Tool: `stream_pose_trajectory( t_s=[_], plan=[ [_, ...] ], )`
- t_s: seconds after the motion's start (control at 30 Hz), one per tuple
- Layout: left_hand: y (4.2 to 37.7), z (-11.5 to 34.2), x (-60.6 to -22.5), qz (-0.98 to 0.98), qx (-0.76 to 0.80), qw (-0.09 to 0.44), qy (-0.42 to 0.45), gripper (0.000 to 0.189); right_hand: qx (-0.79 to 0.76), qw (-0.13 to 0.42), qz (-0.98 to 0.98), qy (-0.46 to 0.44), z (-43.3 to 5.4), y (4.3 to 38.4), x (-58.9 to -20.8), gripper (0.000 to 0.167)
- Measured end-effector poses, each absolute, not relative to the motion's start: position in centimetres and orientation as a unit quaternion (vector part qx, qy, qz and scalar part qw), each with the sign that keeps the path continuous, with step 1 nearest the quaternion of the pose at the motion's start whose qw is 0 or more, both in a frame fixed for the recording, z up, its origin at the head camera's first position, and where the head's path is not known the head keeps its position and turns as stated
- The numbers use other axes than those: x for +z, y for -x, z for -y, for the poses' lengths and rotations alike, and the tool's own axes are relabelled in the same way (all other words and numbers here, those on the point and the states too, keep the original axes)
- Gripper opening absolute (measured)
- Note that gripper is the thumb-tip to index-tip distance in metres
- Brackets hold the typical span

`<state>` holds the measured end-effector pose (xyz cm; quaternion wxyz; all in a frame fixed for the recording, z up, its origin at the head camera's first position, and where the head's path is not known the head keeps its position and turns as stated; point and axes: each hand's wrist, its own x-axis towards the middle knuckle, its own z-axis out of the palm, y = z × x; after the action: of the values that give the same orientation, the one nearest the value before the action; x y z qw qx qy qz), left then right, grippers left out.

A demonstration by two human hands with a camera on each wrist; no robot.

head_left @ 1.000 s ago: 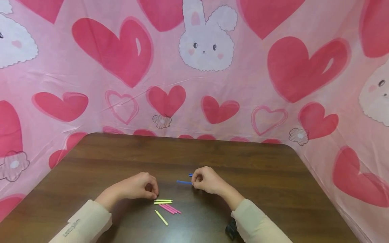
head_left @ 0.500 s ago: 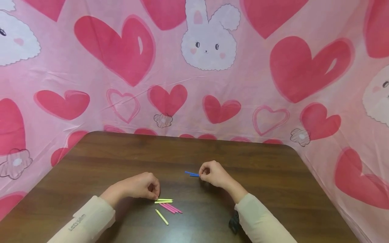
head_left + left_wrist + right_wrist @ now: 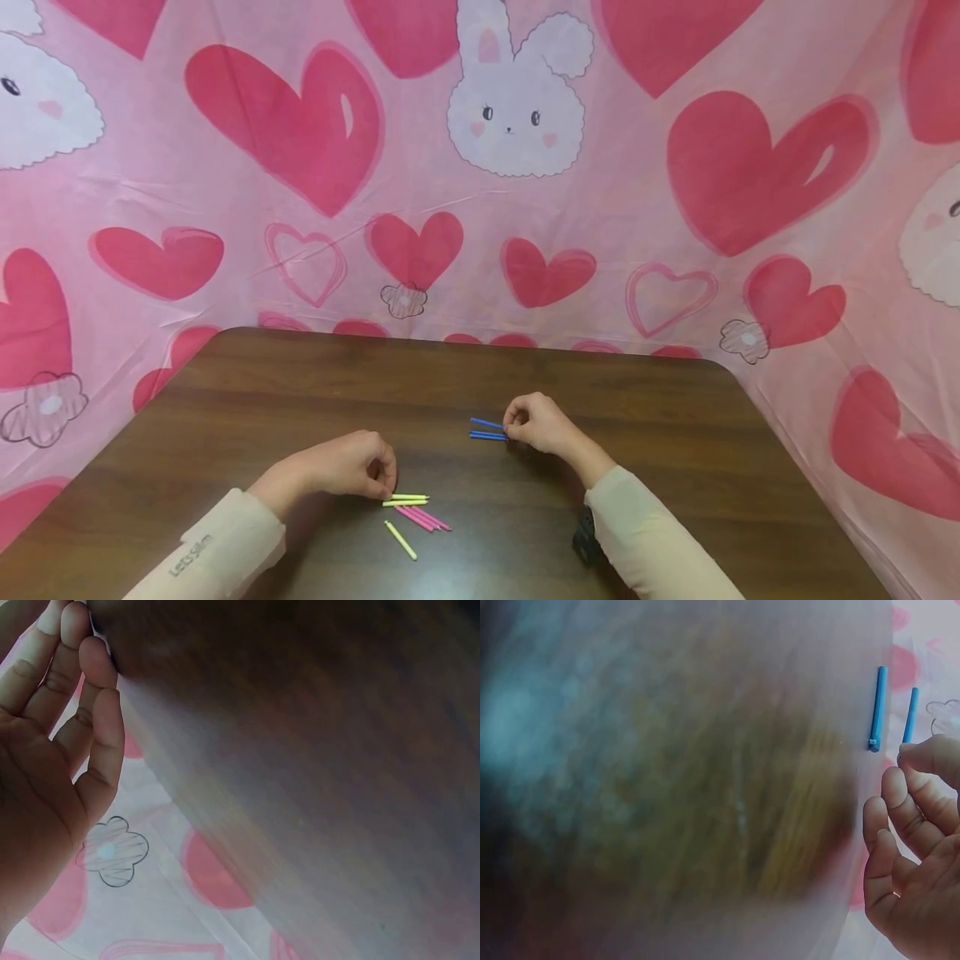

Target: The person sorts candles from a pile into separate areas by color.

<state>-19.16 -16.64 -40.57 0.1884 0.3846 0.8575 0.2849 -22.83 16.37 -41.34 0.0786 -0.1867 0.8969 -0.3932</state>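
Note:
In the head view my right hand (image 3: 543, 422) pinches one thin blue stick (image 3: 486, 422) by its right end, between thumb and fingertips. Just below it, a pair of blue sticks (image 3: 487, 436) lies side by side on the table. The right wrist view shows the held stick (image 3: 910, 716) apart from the lying blue pair (image 3: 879, 705). My left hand (image 3: 348, 465) has thumb and fingertips together at the left end of a yellow stick (image 3: 412, 497), covering that end. A second yellow stick (image 3: 405, 503) lies against it. In the left wrist view the hand (image 3: 60, 735) shows curved fingers.
Several pink sticks (image 3: 420, 518) fan out below the yellow pair. A single yellow stick (image 3: 401, 540) lies slanted nearer the front. The brown wooden table (image 3: 315, 375) ends at a pink curtain (image 3: 420, 192) with hearts and rabbits. A black object (image 3: 585, 537) shows beside the right sleeve.
My right hand has carried its blue stick away and to the right, from in front of the lying blue pair to beyond it. The left hand stays nearly still at the yellow sticks.

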Motion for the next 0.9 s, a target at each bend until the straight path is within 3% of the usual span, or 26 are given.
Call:
stream_pose_trajectory(
  t_s=[0.9],
  plan=[
    [18.82, 16.51, -40.35, -0.862, 0.269, 0.174, -0.393, 0.012, -0.371, 0.095, -0.907, 0.177, -16.47, 23.52, -41.93, 0.009]
  ],
)
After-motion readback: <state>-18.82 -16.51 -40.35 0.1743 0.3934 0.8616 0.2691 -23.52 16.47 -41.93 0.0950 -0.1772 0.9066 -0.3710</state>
